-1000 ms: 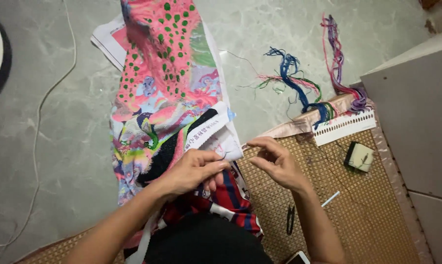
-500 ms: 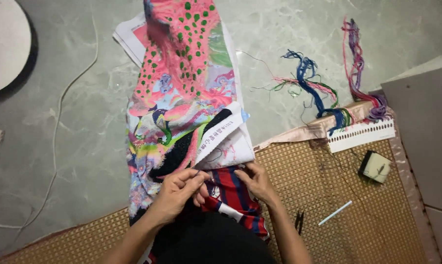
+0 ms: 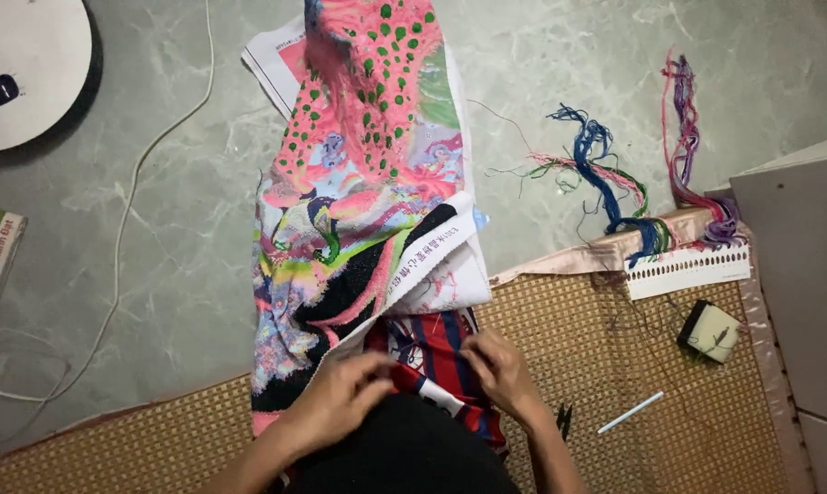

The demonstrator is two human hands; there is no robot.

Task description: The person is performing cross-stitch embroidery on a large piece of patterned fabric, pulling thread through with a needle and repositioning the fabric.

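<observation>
On mat edge, both hands pinch embroidery cloth [image 3: 358,201], long axis running away.

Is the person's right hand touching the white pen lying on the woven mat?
Apart. In the head view the right hand rests on the embroidered cloth, while the white pen lies further right with bare woven mat between them.
</observation>
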